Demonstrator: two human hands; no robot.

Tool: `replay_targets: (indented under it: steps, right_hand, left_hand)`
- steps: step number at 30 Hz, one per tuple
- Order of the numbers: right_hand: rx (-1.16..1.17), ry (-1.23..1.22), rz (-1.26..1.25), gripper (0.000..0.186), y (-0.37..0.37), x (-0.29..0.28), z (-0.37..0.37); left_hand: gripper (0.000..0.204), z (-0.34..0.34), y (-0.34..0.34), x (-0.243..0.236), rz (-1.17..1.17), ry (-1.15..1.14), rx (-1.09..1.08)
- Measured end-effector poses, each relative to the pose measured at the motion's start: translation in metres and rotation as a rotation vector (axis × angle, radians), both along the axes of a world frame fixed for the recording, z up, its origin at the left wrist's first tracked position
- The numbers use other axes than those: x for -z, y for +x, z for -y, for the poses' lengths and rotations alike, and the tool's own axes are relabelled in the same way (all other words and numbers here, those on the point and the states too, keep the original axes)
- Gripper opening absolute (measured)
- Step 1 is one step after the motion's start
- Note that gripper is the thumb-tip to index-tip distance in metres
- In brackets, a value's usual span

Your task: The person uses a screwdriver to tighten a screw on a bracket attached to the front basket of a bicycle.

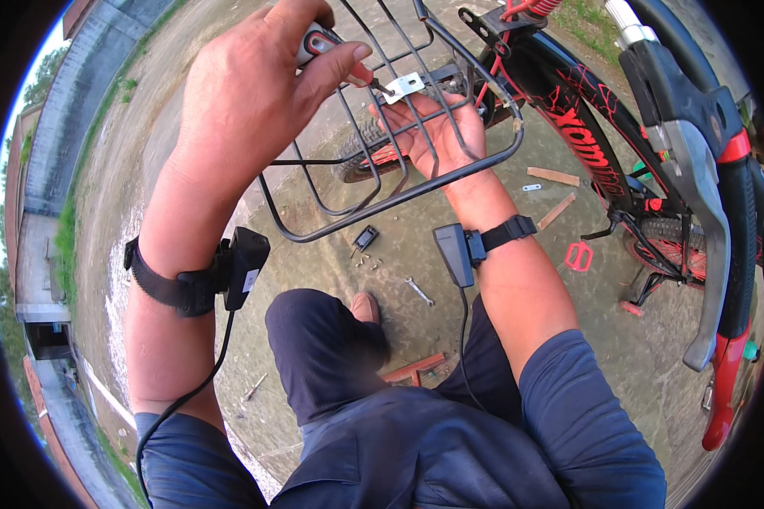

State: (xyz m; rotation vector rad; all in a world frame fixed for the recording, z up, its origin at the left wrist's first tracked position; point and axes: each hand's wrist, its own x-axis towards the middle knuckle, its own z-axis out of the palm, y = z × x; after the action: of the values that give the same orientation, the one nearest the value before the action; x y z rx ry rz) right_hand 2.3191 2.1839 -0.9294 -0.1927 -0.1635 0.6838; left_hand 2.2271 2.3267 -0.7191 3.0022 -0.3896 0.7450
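Observation:
My left hand [246, 97] is closed around a screwdriver [316, 42] with a grey and red handle. Its tip meets a small white metal plate [405, 87] lying across the wires of a black wire basket [382, 199]. Beneath the wires is my right hand [440, 131], palm up, its fingers reaching under the plate. Those fingers look apart, though the wires and plate partly cover them; anything at the fingertips is hidden. The basket is at the front of a black and red bicycle [569, 127].
The handlebar's brake lever [696, 229] is close on the right. On the concrete ground lie a wrench [419, 291], a red pedal [578, 256], a small black part [365, 238], several screws, wooden strips [553, 176] and another tool [254, 387] at the left.

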Motion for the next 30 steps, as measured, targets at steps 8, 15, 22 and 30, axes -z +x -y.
replay_targets:
  steps: [8,15,22,30]
  right_hand:
    - [0.016,0.016,0.010,0.064,0.001,0.002,-0.001]
    - [0.021,-0.005,0.019,0.064,0.000,0.003,0.002]
    - [0.019,0.011,0.017,0.062,0.000,0.003,-0.002]
    - [0.037,0.004,0.008,0.060,0.000,0.001,0.000]
  left_hand:
    - [0.033,-0.002,0.001,-0.002,0.031,-0.141,0.343]
    - [0.040,0.002,0.001,-0.011,-0.121,0.126,-0.053]
    - [0.037,-0.003,0.002,-0.007,-0.013,-0.046,0.302]
    - [0.034,0.005,-0.001,-0.008,0.002,-0.079,0.332]
